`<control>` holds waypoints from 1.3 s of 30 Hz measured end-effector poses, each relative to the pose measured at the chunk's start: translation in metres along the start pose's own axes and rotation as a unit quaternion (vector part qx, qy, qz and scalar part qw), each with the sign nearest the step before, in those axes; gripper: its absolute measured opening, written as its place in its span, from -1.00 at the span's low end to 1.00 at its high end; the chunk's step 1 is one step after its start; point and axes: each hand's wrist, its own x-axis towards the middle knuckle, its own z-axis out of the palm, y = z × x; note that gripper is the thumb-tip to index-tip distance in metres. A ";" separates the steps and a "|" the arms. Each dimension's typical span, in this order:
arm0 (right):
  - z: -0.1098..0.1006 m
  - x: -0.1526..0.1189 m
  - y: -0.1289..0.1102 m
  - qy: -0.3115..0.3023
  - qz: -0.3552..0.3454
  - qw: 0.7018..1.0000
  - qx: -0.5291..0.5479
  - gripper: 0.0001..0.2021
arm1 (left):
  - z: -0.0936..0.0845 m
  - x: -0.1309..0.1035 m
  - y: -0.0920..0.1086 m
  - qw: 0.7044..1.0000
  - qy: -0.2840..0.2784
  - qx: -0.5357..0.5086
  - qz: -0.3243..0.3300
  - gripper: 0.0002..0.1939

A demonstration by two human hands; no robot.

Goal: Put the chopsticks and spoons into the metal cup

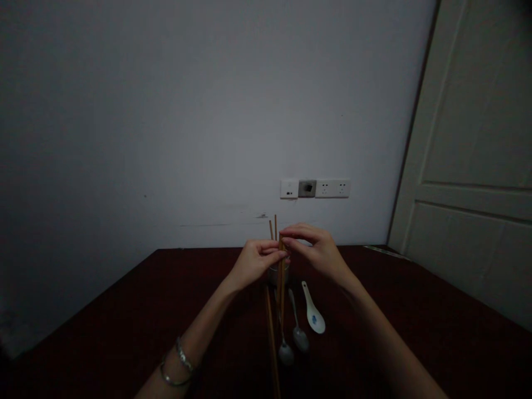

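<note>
My left hand point(255, 260) pinches a pair of wooden chopsticks point(281, 285) near their upper part, holding them upright. At their top ends, the fingers of my right hand point(316, 249) are closed on the same pair. Behind them stands a light-coloured cup point(273, 275), partly hidden by my left hand, with two thin sticks point(272, 228) rising above it. More chopsticks point(272, 343) lie on the table to the left. Beside them are a metal spoon point(286, 353), a second metal spoon point(300, 339) and a white spoon with a blue mark point(315, 317).
The dark red table point(166, 293) reaches back to a pale wall point(187, 138). Wall sockets point(332, 188) are mounted above its back edge. A pale door point(477, 166) stands at the right. Bracelets point(183, 357) circle my left wrist.
</note>
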 end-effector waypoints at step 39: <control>0.000 -0.011 0.021 -0.188 0.294 0.927 0.136 -0.74 | -0.024 0.003 0.001 0.999 0.027 -0.020 -0.032 -0.72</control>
